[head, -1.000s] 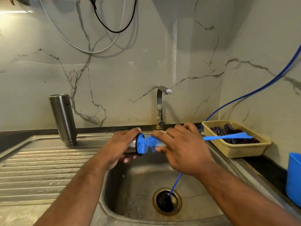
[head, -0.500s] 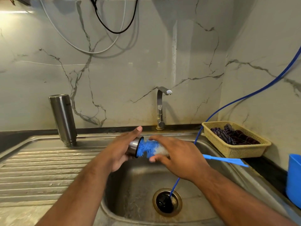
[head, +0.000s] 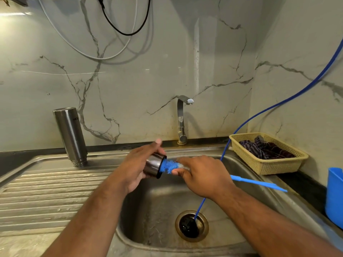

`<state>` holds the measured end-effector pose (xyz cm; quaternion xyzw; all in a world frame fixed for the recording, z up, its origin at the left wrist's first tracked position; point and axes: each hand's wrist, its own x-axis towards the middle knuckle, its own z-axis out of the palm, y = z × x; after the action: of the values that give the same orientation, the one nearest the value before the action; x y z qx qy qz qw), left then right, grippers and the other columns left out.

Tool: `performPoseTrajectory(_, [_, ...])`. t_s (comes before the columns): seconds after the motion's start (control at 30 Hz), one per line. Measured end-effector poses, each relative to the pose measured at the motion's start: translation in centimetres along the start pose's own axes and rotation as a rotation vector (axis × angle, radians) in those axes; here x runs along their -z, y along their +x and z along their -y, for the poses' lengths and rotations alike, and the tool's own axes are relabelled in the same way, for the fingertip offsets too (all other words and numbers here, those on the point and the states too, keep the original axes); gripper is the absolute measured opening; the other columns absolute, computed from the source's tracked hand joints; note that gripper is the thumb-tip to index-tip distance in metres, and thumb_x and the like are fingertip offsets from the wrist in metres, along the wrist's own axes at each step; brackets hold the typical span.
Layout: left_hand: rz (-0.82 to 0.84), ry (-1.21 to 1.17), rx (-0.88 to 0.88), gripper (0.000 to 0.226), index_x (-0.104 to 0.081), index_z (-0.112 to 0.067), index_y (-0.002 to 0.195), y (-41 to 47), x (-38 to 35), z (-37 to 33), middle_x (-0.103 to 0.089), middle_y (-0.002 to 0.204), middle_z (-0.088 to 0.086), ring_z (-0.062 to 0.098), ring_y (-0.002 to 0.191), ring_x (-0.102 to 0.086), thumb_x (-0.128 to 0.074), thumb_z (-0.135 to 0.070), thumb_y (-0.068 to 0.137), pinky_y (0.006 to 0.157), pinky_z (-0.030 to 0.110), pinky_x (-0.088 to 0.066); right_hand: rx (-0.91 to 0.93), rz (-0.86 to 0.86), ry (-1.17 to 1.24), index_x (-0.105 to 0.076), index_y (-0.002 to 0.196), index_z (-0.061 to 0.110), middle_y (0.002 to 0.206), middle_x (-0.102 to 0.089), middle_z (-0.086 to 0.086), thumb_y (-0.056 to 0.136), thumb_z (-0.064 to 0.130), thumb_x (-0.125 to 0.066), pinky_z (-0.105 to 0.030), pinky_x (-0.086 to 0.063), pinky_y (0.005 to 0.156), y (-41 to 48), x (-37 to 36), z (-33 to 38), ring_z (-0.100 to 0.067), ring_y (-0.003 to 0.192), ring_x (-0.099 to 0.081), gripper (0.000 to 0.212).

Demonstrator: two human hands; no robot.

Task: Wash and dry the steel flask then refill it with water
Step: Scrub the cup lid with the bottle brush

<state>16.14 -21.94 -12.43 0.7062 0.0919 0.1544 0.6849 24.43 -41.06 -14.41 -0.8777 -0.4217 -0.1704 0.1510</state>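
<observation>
Steel sink (head: 157, 201) under both hands. Steel flask (head: 71, 134) stands mouth-down on the drainboard, beyond and left of the left hand (head: 135, 164), well apart from it. Yellow basket (head: 269, 166) sits right of the right hand (head: 206, 175). Left hand grips a steel cap (head: 153, 166), held sideways over the basin. Right hand pinches a blue brush (head: 168, 166), bristles at the cap's mouth, handle trailing right.

Brush (head: 168, 166) tip hidden in cap (head: 153, 167); blue container (head: 334, 193) cropped right.
</observation>
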Motion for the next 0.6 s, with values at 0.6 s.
performPoseTrajectory(0.6, [-0.057,-0.16,0.042,0.031,-0.074,-0.018,0.105,0.8,0.7,0.6,-0.074,0.107,0.007,0.024,0.097,-0.07,-0.064,-0.044,0.092,0.081,0.042,-0.056,0.118,-0.1,-0.108,-0.038,0.15,0.042,0.106,-0.064,0.007,0.102,0.063,-0.035,-0.033,-0.042,0.071,-0.1,0.0,0.1,-0.016,0.093,-0.059,0.052])
